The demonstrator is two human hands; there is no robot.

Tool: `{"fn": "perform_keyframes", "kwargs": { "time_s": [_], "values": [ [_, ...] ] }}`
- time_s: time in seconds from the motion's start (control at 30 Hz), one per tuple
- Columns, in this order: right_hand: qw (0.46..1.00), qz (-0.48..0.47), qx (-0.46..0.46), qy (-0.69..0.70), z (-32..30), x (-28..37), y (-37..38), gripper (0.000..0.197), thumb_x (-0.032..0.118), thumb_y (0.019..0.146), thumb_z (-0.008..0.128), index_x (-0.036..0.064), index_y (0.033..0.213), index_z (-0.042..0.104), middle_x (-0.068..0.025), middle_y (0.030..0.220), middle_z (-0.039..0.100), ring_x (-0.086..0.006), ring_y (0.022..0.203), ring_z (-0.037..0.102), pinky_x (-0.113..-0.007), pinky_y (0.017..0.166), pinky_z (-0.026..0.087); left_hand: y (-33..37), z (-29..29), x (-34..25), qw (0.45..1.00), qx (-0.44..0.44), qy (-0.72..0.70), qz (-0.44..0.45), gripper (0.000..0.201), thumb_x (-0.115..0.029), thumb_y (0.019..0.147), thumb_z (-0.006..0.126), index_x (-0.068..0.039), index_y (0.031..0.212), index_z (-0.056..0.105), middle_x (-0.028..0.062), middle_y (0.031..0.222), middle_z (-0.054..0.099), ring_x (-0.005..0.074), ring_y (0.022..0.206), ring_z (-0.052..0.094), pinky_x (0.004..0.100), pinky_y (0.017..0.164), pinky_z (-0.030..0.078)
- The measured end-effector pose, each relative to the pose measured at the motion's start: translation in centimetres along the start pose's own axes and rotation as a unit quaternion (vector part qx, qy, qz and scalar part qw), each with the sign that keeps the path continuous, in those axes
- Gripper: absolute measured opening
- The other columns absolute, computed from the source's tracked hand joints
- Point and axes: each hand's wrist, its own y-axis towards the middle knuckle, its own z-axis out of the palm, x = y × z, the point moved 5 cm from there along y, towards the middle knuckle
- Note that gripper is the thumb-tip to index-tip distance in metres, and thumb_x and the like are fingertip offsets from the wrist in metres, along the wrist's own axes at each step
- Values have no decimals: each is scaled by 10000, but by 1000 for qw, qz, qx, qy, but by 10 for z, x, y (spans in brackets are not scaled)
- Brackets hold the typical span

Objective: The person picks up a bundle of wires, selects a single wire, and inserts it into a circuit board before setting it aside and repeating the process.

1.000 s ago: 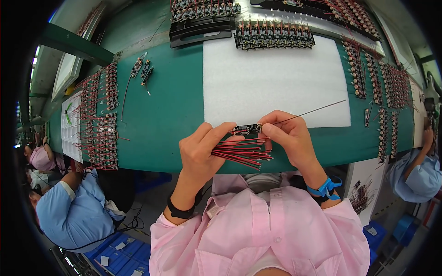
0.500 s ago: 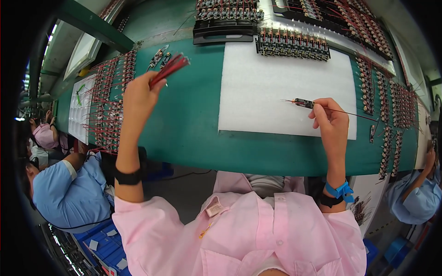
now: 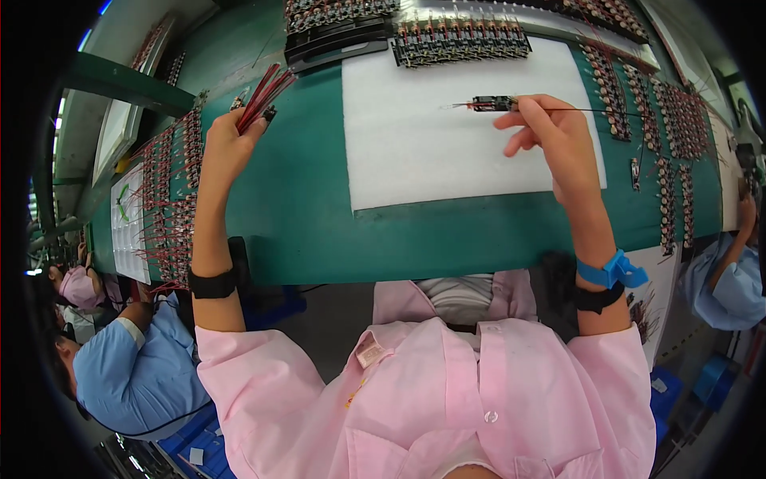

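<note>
My left hand [image 3: 227,148] is closed round a bundle of red and dark wires [image 3: 263,94], their ends fanning up and to the right. Just beyond that fist a small circuit board [image 3: 238,101] lies on the green table [image 3: 295,160], partly covered by the hand. Over the white foam sheet [image 3: 415,160], my right hand [image 3: 550,132] pinches a small black circuit board [image 3: 493,104] between thumb and forefinger, the other fingers loosely bent. Thin leads stick out of its left end, and a long dark wire [image 3: 606,111] trails rightward past the hand.
Rows of wired boards [image 3: 171,160] line the table's left side, beside a white tray [image 3: 128,227]. More board rows [image 3: 682,120] stand at the right. A panel of joined boards [image 3: 463,44] rests on the foam's far edge, near a black holder [image 3: 335,46]. Co-workers [image 3: 136,367] sit on both sides.
The view has shifted, so the table sits higher and further left. My right hand has carried its board farther over the foam, and the left fist stays shut on the wires.
</note>
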Motion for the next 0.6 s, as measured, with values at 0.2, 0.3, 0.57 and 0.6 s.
{"fn": "perform_keyframes", "kwargs": {
  "time_s": [0.2, 0.3, 0.57, 0.6],
  "values": [
    [999, -14, -45, -19, -14, -11, -7, 217, 112, 805, 443, -47, 930, 521, -93, 752, 592, -92, 545, 526, -194, 553, 383, -52, 42, -90, 976, 188, -82, 76, 168, -135, 729, 539, 21, 785, 565, 130, 524, 460, 180, 457, 428, 296, 458, 337],
    [997, -52, -39, 39, -14, -8, -29, 204, 93, 813, 436, -44, 937, 523, -95, 750, 589, -91, 543, 519, -191, 540, 387, -65, 64, -115, 966, 226, -95, 85, 169, -149, 724, 554, 18, 748, 557, 152, 544, 483, 254, 471, 449, 324, 468, 350],
    [996, -25, 77, 46, -7, -25, -61, 182, 85, 824, 446, -39, 928, 530, -92, 740, 582, -82, 512, 489, -173, 480, 383, -57, 85, -134, 988, 148, -9, 47, 174, -171, 715, 578, 1, 707, 560, 134, 542, 506, 265, 497, 482, 327, 465, 359],
    [995, -26, 87, 38, -8, -26, -60, 180, 90, 825, 450, -38, 921, 533, -91, 738, 581, -80, 506, 484, -170, 470, 380, -56, 83, -134, 988, 145, -35, 43, 159, -163, 708, 587, -7, 720, 565, 129, 546, 513, 264, 499, 488, 324, 465, 362]
  ]
}}
